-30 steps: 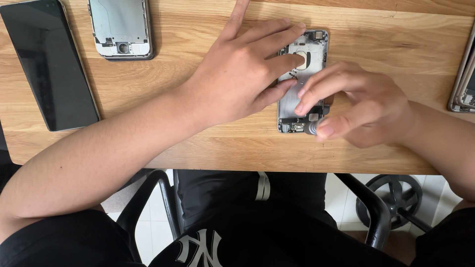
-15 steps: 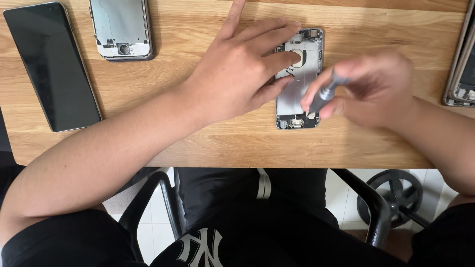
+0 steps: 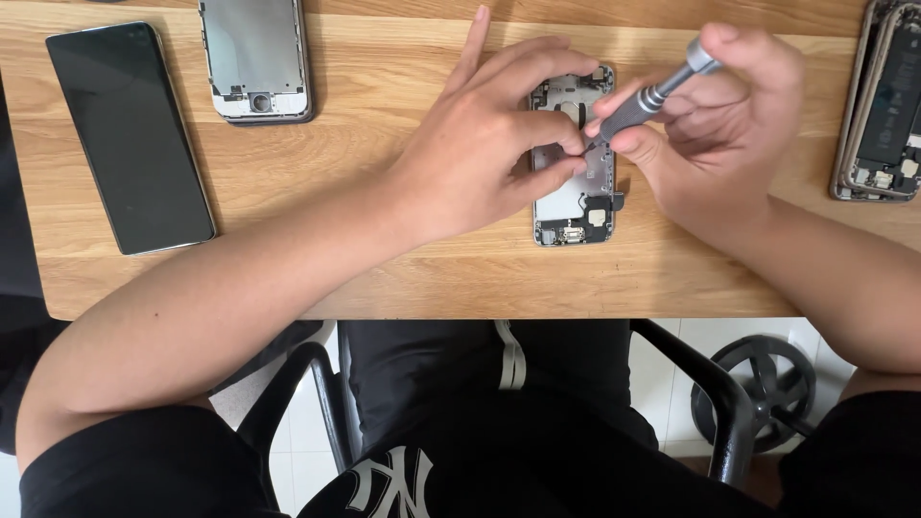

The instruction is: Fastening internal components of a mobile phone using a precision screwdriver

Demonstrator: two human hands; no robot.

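An opened phone housing (image 3: pixel 576 206) lies on the wooden table (image 3: pixel 384 259), its inner parts facing up. My left hand (image 3: pixel 489 144) rests over its left and upper part, fingertips pressing on the inside. My right hand (image 3: pixel 724 115) grips a grey metal screwdriver (image 3: pixel 648 96) held at a slant, its tip down at the housing's middle, close to my left fingertips. The upper half of the housing is mostly hidden by my fingers.
A black phone (image 3: pixel 129 134) lies face up at the left. A second stripped housing (image 3: pixel 257 58) sits at the top edge. Another opened phone (image 3: pixel 887 101) lies at the far right. The table's front edge runs above my lap and a black chair armrest (image 3: pixel 710 384).
My right hand has moved up from the housing's lower end to its middle and turned the screwdriver to a slant. My left hand has stayed on the housing.
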